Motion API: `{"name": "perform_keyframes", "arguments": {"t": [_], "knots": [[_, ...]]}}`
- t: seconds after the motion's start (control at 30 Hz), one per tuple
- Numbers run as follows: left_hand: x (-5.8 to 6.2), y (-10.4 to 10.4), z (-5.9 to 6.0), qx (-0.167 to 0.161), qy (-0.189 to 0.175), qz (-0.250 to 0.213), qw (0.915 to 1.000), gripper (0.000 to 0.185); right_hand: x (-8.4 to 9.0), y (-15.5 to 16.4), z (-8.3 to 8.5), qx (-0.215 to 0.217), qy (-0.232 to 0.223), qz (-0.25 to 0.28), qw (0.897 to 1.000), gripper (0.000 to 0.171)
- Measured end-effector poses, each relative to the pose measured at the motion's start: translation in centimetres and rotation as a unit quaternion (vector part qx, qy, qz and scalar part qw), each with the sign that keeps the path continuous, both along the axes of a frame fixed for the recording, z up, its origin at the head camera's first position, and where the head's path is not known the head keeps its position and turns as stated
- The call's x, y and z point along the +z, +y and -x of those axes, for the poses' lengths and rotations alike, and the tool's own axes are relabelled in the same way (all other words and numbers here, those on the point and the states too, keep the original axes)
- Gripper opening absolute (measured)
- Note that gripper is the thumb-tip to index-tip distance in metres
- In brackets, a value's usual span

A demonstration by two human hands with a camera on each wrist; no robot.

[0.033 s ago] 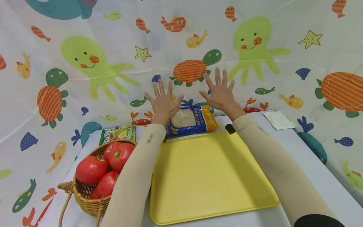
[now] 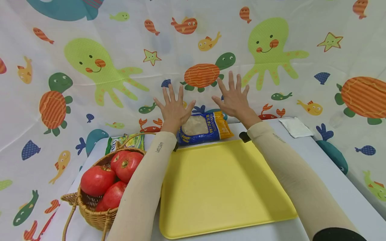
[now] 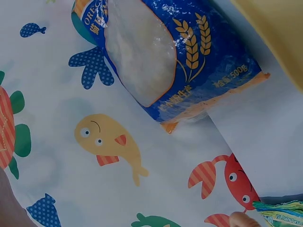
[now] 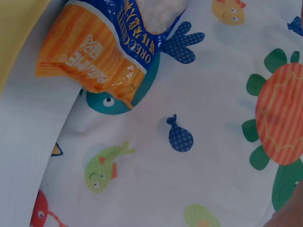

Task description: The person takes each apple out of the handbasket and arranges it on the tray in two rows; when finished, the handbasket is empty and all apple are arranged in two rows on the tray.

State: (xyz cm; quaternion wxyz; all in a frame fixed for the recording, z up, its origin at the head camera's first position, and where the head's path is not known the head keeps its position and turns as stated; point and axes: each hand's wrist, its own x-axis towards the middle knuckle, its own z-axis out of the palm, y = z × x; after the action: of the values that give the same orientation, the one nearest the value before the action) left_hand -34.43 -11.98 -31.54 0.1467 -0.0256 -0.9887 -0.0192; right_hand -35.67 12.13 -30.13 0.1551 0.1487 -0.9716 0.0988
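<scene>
Blue and orange plastic is catching the light at the back of the white table (image 2: 304, 157), where a crinkly bag of pale pasta with a clear window (image 2: 205, 127) is lying flat just beyond the far edge of the flat yellow plastic tray (image 2: 223, 187). Both hands are hovering above it with fingers spread wide and straight, gripping nothing: the left hand (image 2: 174, 107) is hanging over the bag's left end, the right hand (image 2: 233, 99) over its orange right end, neither one touching the packet as far as I can tell. The left wrist view is showing the bag's window and wheat print (image 3: 175, 61) resting against the sea-creature patterned cloth backdrop (image 2: 120, 60), and the right wrist view is catching its orange end (image 4: 94, 56) overhanging the table's edge. To the left, a woven wicker basket of red tomatoes (image 2: 105, 180) is sitting near the tray, with a green packet (image 2: 126, 142) behind it, and a small white folded cloth (image 2: 296, 128) is lying far right. To my eye, a good grasp here is calling for lowering both palms evenly, pinching the bag's two ends rather than its soft middle, and keeping it level.
</scene>
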Motion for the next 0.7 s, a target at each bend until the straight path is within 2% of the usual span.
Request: {"name": "perform_keyframes", "arguments": {"t": [0.4,0.7], "knots": [[0.20,-0.24,-0.46,0.005,-0.005,-0.009,0.9999,0.086,-0.19,-0.16,-0.12,-0.006,-0.015,-0.015,1.000,0.077],[0.48,0.09,-0.26,-0.010,0.000,-0.022,0.9997,0.084,-0.44,-0.02,-0.28,-0.011,-0.018,-0.011,1.000,0.076]]}}
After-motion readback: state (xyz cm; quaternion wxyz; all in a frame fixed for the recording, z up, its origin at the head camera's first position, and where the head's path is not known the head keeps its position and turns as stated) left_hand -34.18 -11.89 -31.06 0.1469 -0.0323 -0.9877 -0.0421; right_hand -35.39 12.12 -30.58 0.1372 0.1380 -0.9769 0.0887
